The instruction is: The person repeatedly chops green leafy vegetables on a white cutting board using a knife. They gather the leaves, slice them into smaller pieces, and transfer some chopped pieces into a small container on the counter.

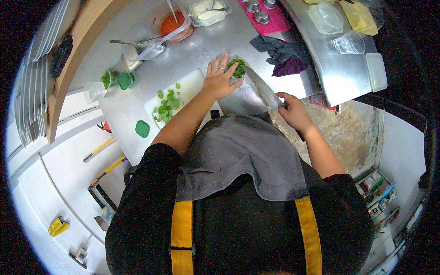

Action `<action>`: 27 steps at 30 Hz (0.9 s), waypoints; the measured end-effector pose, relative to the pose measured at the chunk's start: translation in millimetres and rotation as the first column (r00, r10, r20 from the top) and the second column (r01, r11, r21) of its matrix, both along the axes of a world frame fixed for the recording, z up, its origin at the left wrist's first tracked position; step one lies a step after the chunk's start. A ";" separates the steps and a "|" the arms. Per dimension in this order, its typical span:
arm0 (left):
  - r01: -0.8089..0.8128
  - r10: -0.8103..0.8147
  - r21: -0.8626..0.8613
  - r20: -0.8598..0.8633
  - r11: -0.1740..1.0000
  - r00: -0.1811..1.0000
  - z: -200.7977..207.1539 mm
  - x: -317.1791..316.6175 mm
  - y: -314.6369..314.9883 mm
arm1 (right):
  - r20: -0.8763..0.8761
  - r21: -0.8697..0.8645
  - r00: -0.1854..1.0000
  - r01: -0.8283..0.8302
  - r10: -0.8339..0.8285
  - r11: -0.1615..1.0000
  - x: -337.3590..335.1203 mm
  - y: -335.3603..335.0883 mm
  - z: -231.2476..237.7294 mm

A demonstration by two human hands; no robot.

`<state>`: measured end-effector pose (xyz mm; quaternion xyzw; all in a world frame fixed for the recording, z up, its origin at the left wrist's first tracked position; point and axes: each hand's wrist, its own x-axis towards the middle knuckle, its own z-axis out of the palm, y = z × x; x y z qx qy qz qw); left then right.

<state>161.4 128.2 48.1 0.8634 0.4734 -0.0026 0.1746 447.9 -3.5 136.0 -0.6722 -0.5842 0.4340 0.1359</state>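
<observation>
My right hand (294,113) grips a large kitchen knife (262,88). Its blade slants up and leftward, and the tip reaches a small clear container of chopped green herbs (237,68). Fingers spread, my left hand (220,79) lies beside that container, with a ring on one finger; the fingertips seem to touch its edge. Beneath my left forearm is a white cutting board (190,82), where loose green leaves (168,106) are scattered on the left part. The knife handle is mostly hidden in my right fist.
Green lids (142,129) and a small tub of leaves (109,79) sit to the left. Farther back stand a container of red sauce (172,25) and a white-filled tub (207,11). Dark cloths (286,55), a pink board (270,23) and a clear cup (349,43) are at the right.
</observation>
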 end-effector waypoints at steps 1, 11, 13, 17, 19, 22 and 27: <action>-0.017 0.017 -0.004 0.028 1.000 0.999 -2.0 -0.4 -0.4 | 0.017 0.038 1.000 0.000 0.000 0.999 1.4 -1.6 4.7; -0.081 0.067 0.091 0.150 0.993 0.986 -3.9 6.4 -6.7 | -0.050 0.008 0.995 0.085 -0.084 0.996 -11.3 -2.9 11.7; -0.024 -0.011 0.145 0.233 0.989 0.972 -0.1 5.6 -0.4 | -0.017 0.130 0.998 0.062 -0.061 0.990 -13.2 -5.3 10.3; -0.140 0.075 0.145 0.380 0.980 0.922 9.8 11.2 1.8 | 0.112 0.238 0.992 0.026 -0.054 0.971 -20.1 -8.9 6.1; -0.221 0.150 0.117 0.435 0.968 0.888 14.4 16.2 1.8 | 0.179 0.241 0.982 0.014 -0.059 0.971 -25.8 -8.2 2.1; -0.289 0.225 0.081 0.444 0.954 0.867 16.2 18.3 1.6 | 0.190 0.259 0.981 -0.002 -0.049 0.966 -32.9 -3.8 -5.4; -0.307 0.252 0.046 0.462 0.951 0.850 2.8 -8.3 -4.9 | 0.126 0.294 0.990 0.021 -0.061 0.956 -41.3 4.4 -14.2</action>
